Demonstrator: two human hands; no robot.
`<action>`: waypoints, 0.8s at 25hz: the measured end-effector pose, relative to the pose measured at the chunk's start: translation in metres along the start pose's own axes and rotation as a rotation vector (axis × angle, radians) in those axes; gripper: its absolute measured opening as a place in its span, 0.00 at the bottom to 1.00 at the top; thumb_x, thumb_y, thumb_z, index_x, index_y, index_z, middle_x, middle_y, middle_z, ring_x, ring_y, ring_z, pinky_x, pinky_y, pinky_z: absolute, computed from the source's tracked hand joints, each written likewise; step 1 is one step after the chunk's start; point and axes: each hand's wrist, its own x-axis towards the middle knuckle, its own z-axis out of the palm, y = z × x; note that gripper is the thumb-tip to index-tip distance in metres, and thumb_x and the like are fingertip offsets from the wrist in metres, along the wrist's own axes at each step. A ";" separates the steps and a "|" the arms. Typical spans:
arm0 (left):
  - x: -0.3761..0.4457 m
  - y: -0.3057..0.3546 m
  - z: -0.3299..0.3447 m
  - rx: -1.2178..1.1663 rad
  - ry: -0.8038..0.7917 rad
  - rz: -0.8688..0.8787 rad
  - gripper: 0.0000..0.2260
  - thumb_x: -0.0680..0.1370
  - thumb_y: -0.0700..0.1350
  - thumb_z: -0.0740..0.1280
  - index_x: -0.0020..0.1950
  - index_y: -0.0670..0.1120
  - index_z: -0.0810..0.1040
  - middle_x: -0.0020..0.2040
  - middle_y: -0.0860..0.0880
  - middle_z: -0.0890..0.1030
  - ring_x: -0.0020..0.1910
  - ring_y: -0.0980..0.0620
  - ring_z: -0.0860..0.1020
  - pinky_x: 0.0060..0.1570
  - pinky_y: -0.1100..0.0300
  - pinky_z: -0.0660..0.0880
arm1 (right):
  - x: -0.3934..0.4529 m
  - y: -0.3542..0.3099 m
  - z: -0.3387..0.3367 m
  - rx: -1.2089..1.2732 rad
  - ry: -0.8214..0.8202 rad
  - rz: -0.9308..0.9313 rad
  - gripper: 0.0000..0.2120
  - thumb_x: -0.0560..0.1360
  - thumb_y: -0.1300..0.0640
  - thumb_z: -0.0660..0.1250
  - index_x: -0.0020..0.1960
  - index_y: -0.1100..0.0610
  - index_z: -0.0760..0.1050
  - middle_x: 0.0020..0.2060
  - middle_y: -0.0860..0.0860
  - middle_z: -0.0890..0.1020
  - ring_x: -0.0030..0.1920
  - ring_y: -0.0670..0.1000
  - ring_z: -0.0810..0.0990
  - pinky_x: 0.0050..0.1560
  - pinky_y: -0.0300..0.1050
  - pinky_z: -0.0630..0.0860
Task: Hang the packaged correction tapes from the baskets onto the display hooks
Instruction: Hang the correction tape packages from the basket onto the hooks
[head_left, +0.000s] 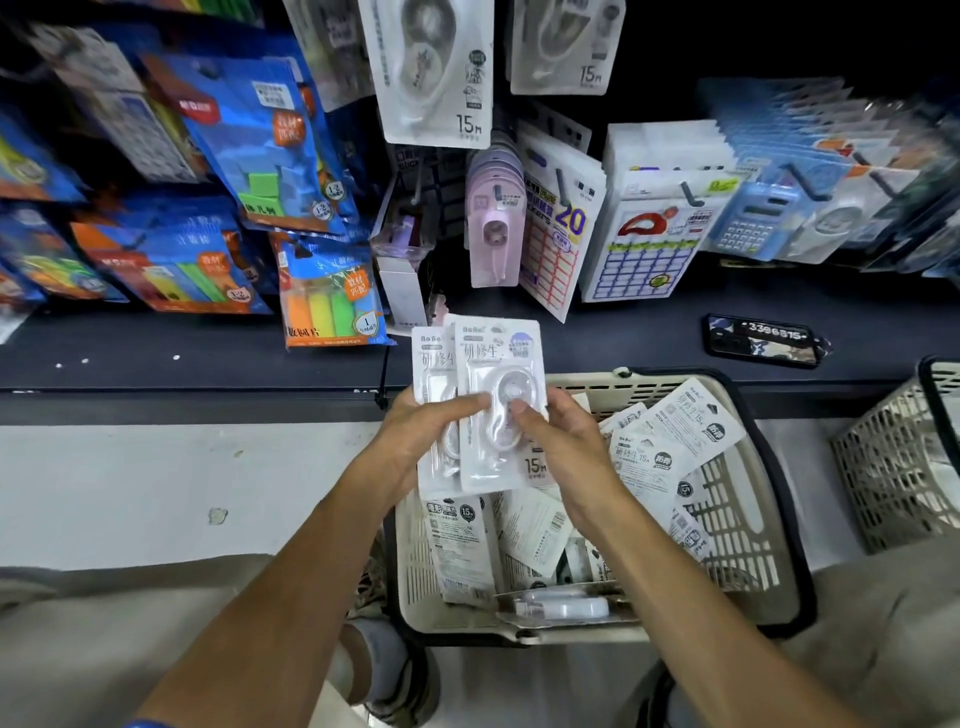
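A small stack of white packaged correction tapes (496, 374) is held upright above the beige basket (737, 525), face towards me. My left hand (421, 431) grips the stack from the left with its thumb across the front. My right hand (561, 441) holds the front pack from the right, thumb on the clear blister. Several more packs (670, 447) lie loose in the basket. Correction tapes of the same kind (431, 67) hang on hooks at the top centre.
A dark shelf ledge (208, 338) runs across below the hanging goods. On it lies a phone (761, 340) at the right. A second basket (904, 452) stands at the far right. Blue stationery packs (260, 135) hang at the left, sticker packs (649, 228) at centre right.
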 end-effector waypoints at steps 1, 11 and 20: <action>-0.001 0.001 0.003 0.037 -0.030 -0.002 0.35 0.58 0.52 0.84 0.64 0.47 0.82 0.56 0.46 0.87 0.56 0.44 0.86 0.57 0.48 0.82 | -0.002 0.002 0.005 -0.063 -0.027 -0.019 0.14 0.79 0.52 0.70 0.64 0.45 0.77 0.55 0.45 0.85 0.51 0.43 0.85 0.45 0.39 0.80; 0.010 0.000 -0.008 0.409 0.431 0.101 0.26 0.63 0.47 0.84 0.55 0.52 0.76 0.52 0.55 0.84 0.53 0.49 0.83 0.57 0.51 0.79 | -0.016 0.096 0.003 -0.702 -0.205 0.447 0.13 0.76 0.55 0.72 0.60 0.54 0.79 0.60 0.50 0.82 0.57 0.50 0.81 0.63 0.48 0.76; 0.008 0.006 -0.015 0.482 0.547 0.134 0.26 0.66 0.50 0.82 0.57 0.52 0.73 0.53 0.56 0.82 0.48 0.51 0.80 0.46 0.58 0.72 | 0.007 0.075 0.003 -0.236 0.087 0.203 0.08 0.78 0.64 0.66 0.48 0.52 0.79 0.49 0.49 0.83 0.45 0.46 0.82 0.38 0.30 0.75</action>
